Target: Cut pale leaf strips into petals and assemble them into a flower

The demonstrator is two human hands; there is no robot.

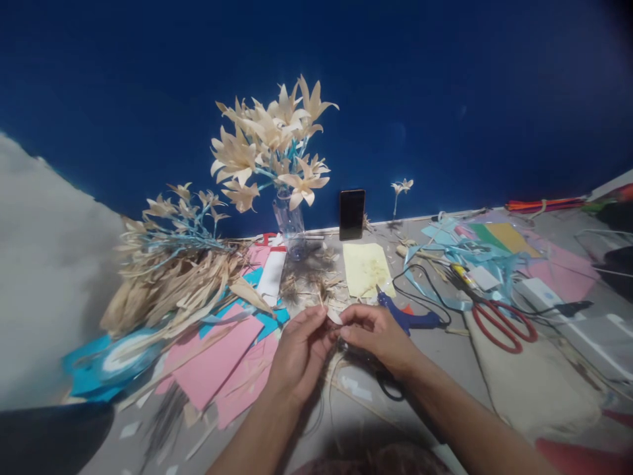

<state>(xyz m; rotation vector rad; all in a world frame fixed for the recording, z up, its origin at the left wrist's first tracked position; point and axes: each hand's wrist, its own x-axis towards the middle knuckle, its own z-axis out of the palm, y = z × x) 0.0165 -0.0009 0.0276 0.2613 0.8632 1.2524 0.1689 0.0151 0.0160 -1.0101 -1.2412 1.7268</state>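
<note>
White piece (334, 317) is pinched in the fingertips of the left hand (301, 346) and right hand (373, 333), fingers curled. A clear vase (288, 218) holds pale flowers (270, 128).

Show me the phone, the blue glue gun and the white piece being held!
Phone (352, 215): head view, middle of its dark face.
Blue glue gun (397, 313): head view, its body.
White piece (335, 317): head view, its middle.

This looks like a messy craft spot by a blue wall (445, 99), with flowers (271, 125) in a vase (289, 218) at eleven o'clock, pink paper (212, 363) at seven, and a glue gun (403, 318) and scissors (505, 325) at four.
</note>
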